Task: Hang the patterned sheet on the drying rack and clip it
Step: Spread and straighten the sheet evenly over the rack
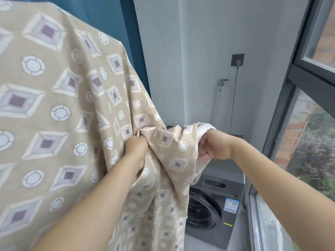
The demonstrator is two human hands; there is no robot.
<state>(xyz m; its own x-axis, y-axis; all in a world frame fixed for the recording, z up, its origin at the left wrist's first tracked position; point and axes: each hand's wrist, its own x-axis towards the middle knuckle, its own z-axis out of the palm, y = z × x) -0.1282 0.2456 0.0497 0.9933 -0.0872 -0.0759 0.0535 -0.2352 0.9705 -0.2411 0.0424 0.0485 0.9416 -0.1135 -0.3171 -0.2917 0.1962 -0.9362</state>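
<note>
Patterned sheet (54, 109): beige, white rings and purple-centred diamonds; draped high at left, falling in folds toward floor; right edge bunched, white underside showing at lifted corner.

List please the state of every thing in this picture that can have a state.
patterned sheet: draped high, no clip visible
left hand: grips a bunched fold of the sheet
right hand: holds the sheet's edge
washing machine: door closed
wall socket: plug in
window: swung open

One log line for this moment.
sheet: draped high | left hand: grips fold | right hand: holds edge | clips: none seen
</note>
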